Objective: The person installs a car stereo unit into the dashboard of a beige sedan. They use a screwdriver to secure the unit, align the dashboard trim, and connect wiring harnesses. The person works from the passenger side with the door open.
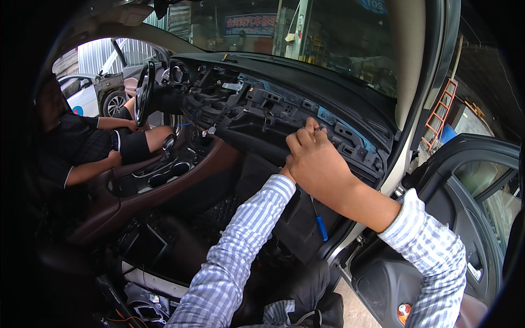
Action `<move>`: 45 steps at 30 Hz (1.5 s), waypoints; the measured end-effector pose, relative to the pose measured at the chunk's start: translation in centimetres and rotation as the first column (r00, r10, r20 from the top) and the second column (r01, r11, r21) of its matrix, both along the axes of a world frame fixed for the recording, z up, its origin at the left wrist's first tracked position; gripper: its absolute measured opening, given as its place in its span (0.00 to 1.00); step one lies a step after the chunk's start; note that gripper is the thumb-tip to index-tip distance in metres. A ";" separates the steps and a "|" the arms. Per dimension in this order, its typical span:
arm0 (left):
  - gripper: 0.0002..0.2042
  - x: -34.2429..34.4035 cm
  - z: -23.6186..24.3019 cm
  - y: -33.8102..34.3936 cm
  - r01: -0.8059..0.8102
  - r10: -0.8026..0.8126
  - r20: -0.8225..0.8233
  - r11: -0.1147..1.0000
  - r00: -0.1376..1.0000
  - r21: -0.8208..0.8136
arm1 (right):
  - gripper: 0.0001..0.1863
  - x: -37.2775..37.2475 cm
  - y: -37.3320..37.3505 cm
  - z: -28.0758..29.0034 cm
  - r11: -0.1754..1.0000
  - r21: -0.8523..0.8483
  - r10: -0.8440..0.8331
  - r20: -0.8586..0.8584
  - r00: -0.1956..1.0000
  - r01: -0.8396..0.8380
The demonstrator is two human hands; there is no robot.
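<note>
My right hand (322,167) is at the passenger side of a stripped dashboard (273,101), fingers curled together near its exposed frame. Whatever they pinch is too small or hidden to make out. Behind it, my left hand (288,174) shows only a sliver by the wrist, its fingers covered by the right hand. Just below both hands, a screwdriver (321,228) with a blue handle points its thin shaft up toward them. Its upper end is hidden, so I cannot tell whether a hand holds it. An open dashboard recess (254,128) lies to the left.
A person (93,142) sits at the left behind the steering wheel (144,93). The centre console (164,177) lies between us. To my right the car door (437,262) stands open, with an orange ladder (440,112) beyond. Loose trim parts (145,303) lie at the lower left.
</note>
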State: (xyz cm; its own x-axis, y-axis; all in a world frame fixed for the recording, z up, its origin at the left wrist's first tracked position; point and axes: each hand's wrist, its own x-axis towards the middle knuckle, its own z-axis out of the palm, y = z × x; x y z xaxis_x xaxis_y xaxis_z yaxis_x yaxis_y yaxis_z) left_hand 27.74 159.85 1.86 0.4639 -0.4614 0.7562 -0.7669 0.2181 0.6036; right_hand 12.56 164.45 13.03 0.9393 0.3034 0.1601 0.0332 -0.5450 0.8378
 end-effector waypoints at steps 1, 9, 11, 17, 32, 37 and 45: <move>0.11 -0.9 1.3 2.0 0.066 -0.065 -0.163 0.998 0.984 -0.003 | 0.16 -0.4 0.8 0.1 0.998 -0.040 0.037 -0.059 0.998 -0.039; 0.12 2.3 -2.2 -1.3 0.272 -0.318 -0.169 0.929 0.933 -0.249 | 0.20 0.8 -0.4 -1.3 0.985 0.169 -0.008 0.194 0.981 -0.025; 0.12 2.0 -1.2 -1.4 0.444 -0.558 -0.203 0.793 0.805 -0.418 | 0.21 0.3 -0.4 -0.5 0.982 0.187 0.001 0.131 0.991 -0.025; 0.13 0.4 -0.5 0.3 -0.161 0.172 0.081 0.978 0.982 -0.131 | 0.17 -0.5 0.4 -0.7 0.994 0.101 0.049 -0.041 0.998 -0.045; 0.12 -1.6 0.7 3.7 -0.207 0.209 -0.039 0.977 0.977 0.053 | 0.13 -0.2 1.0 -1.2 0.974 0.166 0.138 0.089 0.986 -0.151; 0.11 -2.0 0.1 1.3 -0.248 0.245 0.043 0.966 0.969 0.074 | 0.17 1.2 -1.3 -2.5 0.959 0.281 -0.028 0.187 0.982 -0.026; 0.09 -1.3 1.1 2.3 -0.326 0.311 0.124 0.938 0.942 0.118 | 0.18 -0.6 0.5 -1.0 0.981 0.107 0.161 0.018 0.987 -0.162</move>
